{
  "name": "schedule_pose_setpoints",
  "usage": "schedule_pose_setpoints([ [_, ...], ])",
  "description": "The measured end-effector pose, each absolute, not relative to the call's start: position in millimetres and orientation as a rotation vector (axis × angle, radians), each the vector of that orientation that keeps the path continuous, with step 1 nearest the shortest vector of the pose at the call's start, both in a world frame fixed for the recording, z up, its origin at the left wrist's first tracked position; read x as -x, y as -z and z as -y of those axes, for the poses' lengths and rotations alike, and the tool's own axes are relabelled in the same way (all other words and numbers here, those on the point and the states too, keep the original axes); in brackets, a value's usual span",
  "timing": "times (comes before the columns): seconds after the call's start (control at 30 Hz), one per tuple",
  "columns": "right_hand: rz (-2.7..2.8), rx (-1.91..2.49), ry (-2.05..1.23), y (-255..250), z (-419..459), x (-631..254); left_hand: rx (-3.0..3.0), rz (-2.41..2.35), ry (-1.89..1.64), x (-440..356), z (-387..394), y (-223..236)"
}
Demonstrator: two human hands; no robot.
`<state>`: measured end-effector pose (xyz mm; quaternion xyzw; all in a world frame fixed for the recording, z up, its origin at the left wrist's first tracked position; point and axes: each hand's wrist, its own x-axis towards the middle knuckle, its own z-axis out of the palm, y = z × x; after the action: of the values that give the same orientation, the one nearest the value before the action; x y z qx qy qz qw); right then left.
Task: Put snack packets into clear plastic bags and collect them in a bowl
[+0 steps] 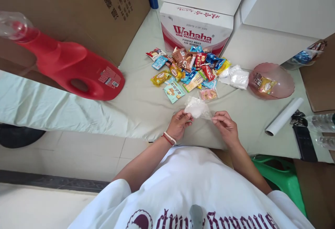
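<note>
The left hand point(179, 125) pinches the near-left edge of a thin clear plastic bag point(196, 107), and the right hand point(225, 126) nips its right corner between thumb and fingers. The bag sits just nearer than the snack pile point(187, 69); whether its mouth is open is hard to tell. It should handle as very light, limp, slippery and easily torn, best held by two edges. Farther right stands a pink bowl point(285, 82).

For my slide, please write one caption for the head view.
The left hand and right hand hold a translucent plastic bag in front of a pile of packaged snacks.
</note>
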<state>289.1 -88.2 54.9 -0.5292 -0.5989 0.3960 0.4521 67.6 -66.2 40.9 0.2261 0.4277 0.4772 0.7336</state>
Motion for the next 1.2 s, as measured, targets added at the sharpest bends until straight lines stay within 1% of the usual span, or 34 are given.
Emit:
schedule_pose_setpoints([
  [0.1,1.702,1.286,-1.071,-47,100,-292,-0.425,-0.893,-1.046,-68,68,-44],
  [0.17,1.693,1.385,-1.089,-42,105,-296,-0.481,-0.900,-1.050,-70,69,-42],
  [0.23,1.564,1.490,-1.009,-42,107,-301,-0.562,-0.915,-1.046,-71,70,-39],
  [0.3,1.501,1.483,-0.871,-46,106,-306,-0.629,-0.921,-1.028,-71,70,-36],
  [0.43,1.825,1.405,-0.679,-57,94,-301,-0.705,-0.919,-0.983,-72,69,-37],
  [0.53,1.959,1.414,-0.744,-55,85,-283,-0.691,-0.955,-0.960,-77,69,-40],
  [0.67,1.753,1.420,-0.925,-45,80,-266,-0.776,-1.181,-0.996,-85,70,-34],
  [0.77,1.486,1.437,-1.101,-43,79,-267,-0.859,-1.285,-0.925,-88,69,-25],
  [0.9,0.978,1.413,-1.343,-40,81,-279,-0.637,-1.206,-0.917,-83,64,-22],
  [1.0,0.705,1.420,-1.463,-35,90,-291,-0.426,-1.077,-0.941,-79,61,-26],
  [1.1,0.639,1.471,-1.485,-29,103,-299,-0.322,-1.036,-0.918,-79,61,-29],
  [1.2,0.757,1.537,-1.409,-26,114,-303,-0.304,-1.059,-0.888,-81,63,-31],
])
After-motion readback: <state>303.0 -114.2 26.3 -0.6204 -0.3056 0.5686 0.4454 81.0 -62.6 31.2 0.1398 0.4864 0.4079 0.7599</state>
